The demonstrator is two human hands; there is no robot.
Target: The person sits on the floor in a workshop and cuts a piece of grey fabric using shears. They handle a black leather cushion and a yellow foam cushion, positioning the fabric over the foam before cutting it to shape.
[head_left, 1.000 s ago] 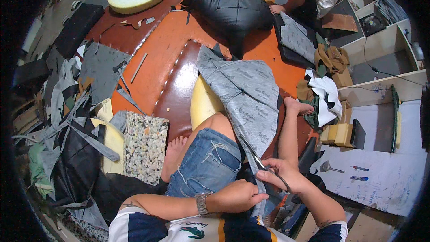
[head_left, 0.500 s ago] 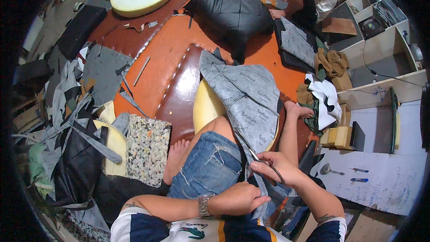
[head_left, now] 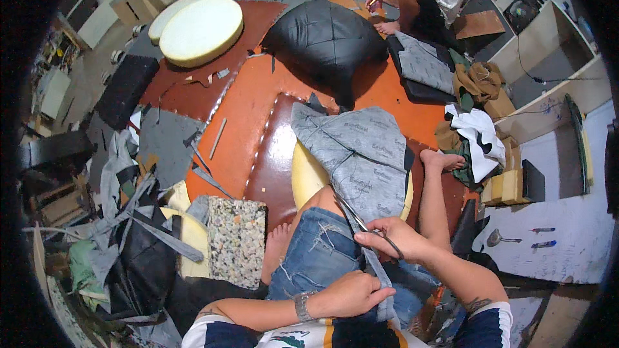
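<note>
Across my lap lies a grey printed fabric cover (head_left: 367,161) with dark seams crossing it, over a pale yellow foam piece (head_left: 307,177). My right hand (head_left: 393,235) is closed on the dark handles of a pair of scissors (head_left: 351,212), whose blades lie along the cover's near left edge. A narrow grey fabric strip (head_left: 374,263) runs from that edge down past the scissors. Close to my body, my left hand (head_left: 351,293) pinches this strip between thumb and fingers. Whether the blades are apart is too fine to see.
A speckled foam block (head_left: 236,243) stands left of my leg, beside fabric scraps (head_left: 145,225). Ahead lies a black puffed cushion (head_left: 325,45); round foam discs (head_left: 202,31) lie far left. Another person (head_left: 419,0) sits far right. A ladle-shaped tool (head_left: 500,238) rests at right.
My view has tilted upward and turned slightly left, so the scene sits lower and further right. Both hands keep their grips, with little visible movement between them.
</note>
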